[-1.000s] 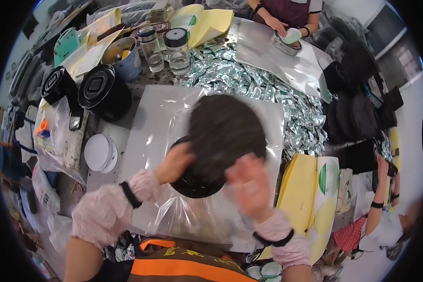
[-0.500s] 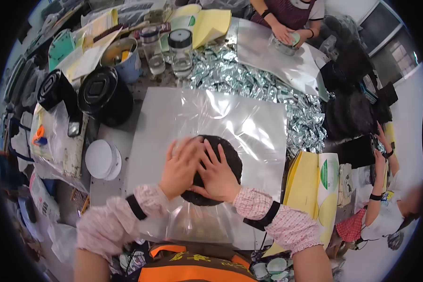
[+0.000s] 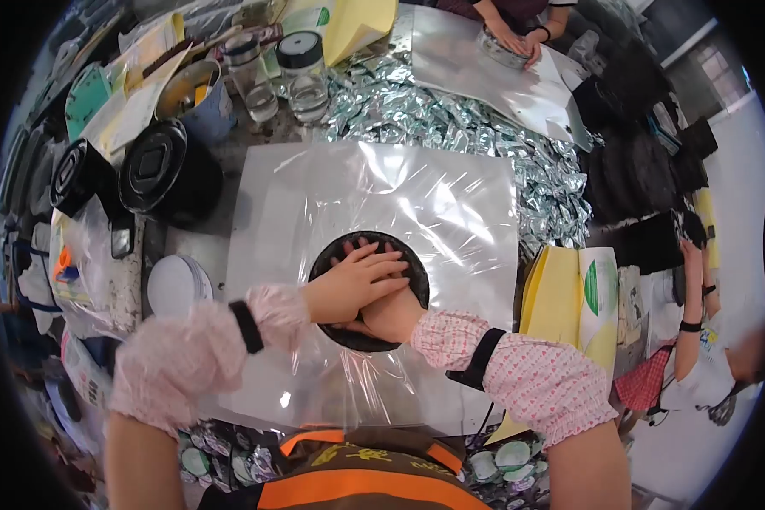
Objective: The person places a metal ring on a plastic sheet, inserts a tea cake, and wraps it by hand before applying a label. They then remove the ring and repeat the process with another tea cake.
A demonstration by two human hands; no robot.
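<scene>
A round black disc lies on clear plastic film over a pale square board in front of me. My left hand rests on top of my right hand, its fingers stretched out across it. Beneath it, my right hand lies flat on the disc with its fingers spread, partly covered by the left. Neither hand is wrapped round anything. Creased film reaches from the disc down to the board's near edge.
Black canisters and white round lids are at the left, glass jars behind. Crinkled foil packets lie beyond the board, yellow sheets at right. A co-worker's hands touch a round object; another person is at right.
My left hand has moved right, from beside my right hand onto the top of it. The whole view has shifted slightly. The co-worker's hands now press on the sides of their round object.
</scene>
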